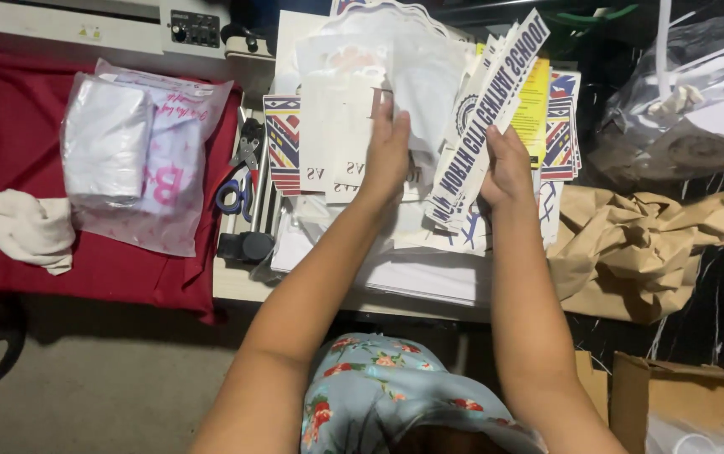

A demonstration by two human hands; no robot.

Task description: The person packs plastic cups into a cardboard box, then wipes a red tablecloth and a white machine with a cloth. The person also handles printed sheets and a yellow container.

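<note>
Seemingly both hands, left hand (387, 151) and right hand (507, 168), grip printed sheets (484, 109).

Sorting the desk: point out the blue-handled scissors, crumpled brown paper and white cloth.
Blue-handled scissors (230, 195), head view, on a handle loop.
Crumpled brown paper (631, 244), head view, on its middle folds.
White cloth (21, 229), head view, on its bunched middle.
</note>
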